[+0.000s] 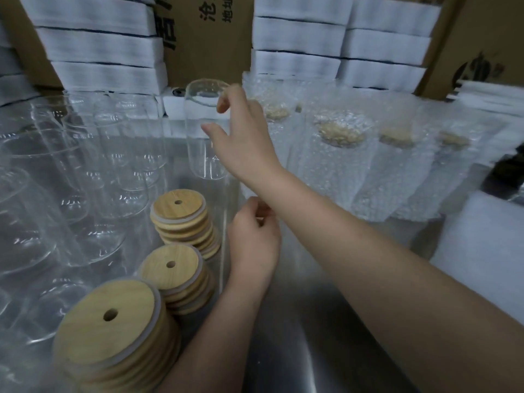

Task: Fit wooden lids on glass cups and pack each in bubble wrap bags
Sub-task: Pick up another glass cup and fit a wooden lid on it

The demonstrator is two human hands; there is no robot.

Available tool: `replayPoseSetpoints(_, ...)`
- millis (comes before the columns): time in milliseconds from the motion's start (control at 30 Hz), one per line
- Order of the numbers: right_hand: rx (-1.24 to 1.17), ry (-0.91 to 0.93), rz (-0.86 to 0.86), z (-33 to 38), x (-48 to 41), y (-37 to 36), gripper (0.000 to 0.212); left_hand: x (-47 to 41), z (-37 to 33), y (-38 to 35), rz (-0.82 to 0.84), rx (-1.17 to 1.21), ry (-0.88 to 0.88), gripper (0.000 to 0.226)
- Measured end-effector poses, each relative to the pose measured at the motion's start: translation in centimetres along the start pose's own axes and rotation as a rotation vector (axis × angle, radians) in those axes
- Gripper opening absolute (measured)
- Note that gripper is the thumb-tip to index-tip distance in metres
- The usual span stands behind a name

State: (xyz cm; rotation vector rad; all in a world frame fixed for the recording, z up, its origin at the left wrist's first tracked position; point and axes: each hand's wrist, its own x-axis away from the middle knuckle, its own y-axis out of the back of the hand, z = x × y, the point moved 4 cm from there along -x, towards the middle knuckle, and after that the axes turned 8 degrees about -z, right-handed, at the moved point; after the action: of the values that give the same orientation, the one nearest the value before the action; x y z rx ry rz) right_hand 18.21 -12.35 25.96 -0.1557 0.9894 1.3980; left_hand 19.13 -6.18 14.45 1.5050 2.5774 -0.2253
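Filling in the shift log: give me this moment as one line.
right hand: at upright lidless glass cup, grip unclear | left hand: curled, contents unclear | lid stacks: untouched | bagged cups: right

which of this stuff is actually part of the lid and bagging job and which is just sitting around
Part of the job:
- glass cup that the right hand reaches
- bare glass cups on the left
- wooden lid stacks
- bubble-wrapped cups with lids on

Just lying about, as far as shown:
- white bundled stacks at the back
- cardboard boxes behind them
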Motion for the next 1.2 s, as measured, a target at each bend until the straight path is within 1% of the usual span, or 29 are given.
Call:
replayPoseSetpoints(67,-0.073,0.079,-0.130,1.4,1.3,3.0,0.023,-0.3,0.5,0.1,-0.019,-0.001,-0.009,0.043)
replayPoseSetpoints(133,-0.182,0.101,-0.265,2.5,2.4,6.2,0.025,-0.5,0.7,0.0,-0.046,0.033,0.006,0.041)
replayPoseSetpoints(200,-0.315,0.050,-0.358,2.7,3.7,9.3,0.026,-0.5,0.6,0.0,-0.075,0.095,0.048,0.039)
replayPoseSetpoints(267,-0.475,-0.060,-0.389,2.1,5.1,11.7,0.025,-0.5,0.4,0.0,-0.070,0.202,0.085,0.036)
replayPoseSetpoints(333,-0.619,-0.172,-0.368,1.0,7.0,13.0,0.027,-0.4,0.0,-0.1,0.014,0.352,0.121,0.027)
replayPoseSetpoints(400,-0.685,-0.248,-0.361,-0.5,9.0,13.4,0.030,-0.2,-0.5,-0.6,0.169,0.538,0.204,0.010)
replayPoseSetpoints(433,-0.673,-0.279,-0.373,-1.4,10.0,13.3,0.033,0.0,-0.7,-0.8,0.250,0.598,0.266,0.019)
replayPoseSetpoints(500,-0.622,-0.327,-0.398,-2.9,11.7,12.9,0.041,0.6,-0.9,-1.3,0.412,0.619,0.365,0.048)
replayPoseSetpoints(567,-0.585,-0.370,-0.404,-4.1,12.7,12.3,0.053,1.1,-1.2,-1.5,0.568,0.545,0.373,0.068)
replayPoseSetpoints(633,-0.537,-0.425,-0.409,-5.1,12.9,11.8,0.063,1.5,-1.2,-1.7,0.694,0.487,0.349,0.082)
replayPoseSetpoints(700,-0.497,-0.459,-0.397,-5.9,12.9,11.2,0.072,2.0,-1.2,-2.0,0.760,0.457,0.335,0.104)
replayPoseSetpoints(733,-0.488,-0.467,-0.381,-6.2,13.0,10.9,0.074,2.1,-1.1,-2.1,0.774,0.449,0.336,0.113)
replayPoseSetpoints(767,-0.485,-0.472,-0.363,-6.4,13.0,10.6,0.073,2.3,-1.1,-2.2,0.777,0.453,0.337,0.116)
replayPoseSetpoints(833,-0.482,-0.480,-0.308,-6.7,13.2,10.1,0.078,2.4,-1.0,-2.3,0.754,0.460,0.331,0.108)
replayPoseSetpoints(933,-0.478,-0.473,-0.176,-6.9,13.3,9.7,0.077,2.2,-1.1,-2.0,0.692,0.466,0.306,0.077)
replayPoseSetpoints(967,-0.489,-0.459,-0.129,-6.7,13.2,9.5,0.078,2.2,-1.1,-1.9,0.678,0.464,0.308,0.073)
replayPoseSetpoints(1033,-0.519,-0.438,-0.082,-6.6,13.3,9.4,0.087,2.1,-1.1,-1.7,0.650,0.467,0.321,0.067)
replayPoseSetpoints(1067,-0.541,-0.441,-0.076,-6.6,13.4,9.3,0.087,2.1,-1.2,-1.7,0.633,0.470,0.324,0.064)
replayPoseSetpoints(1133,-0.598,-0.439,-0.071,-6.4,13.5,9.2,0.070,2.1,-1.3,-1.7,0.603,0.488,0.325,0.062)
replayPoseSetpoints(1167,-0.626,-0.455,-0.075,-6.3,13.5,9.2,0.068,2.1,-1.5,-1.7,0.586,0.505,0.315,0.062)
replayPoseSetpoints(1200,-0.655,-0.480,-0.076,-6.3,13.5,9.2,0.074,2.2,-1.6,-1.8,0.566,0.522,0.292,0.062)
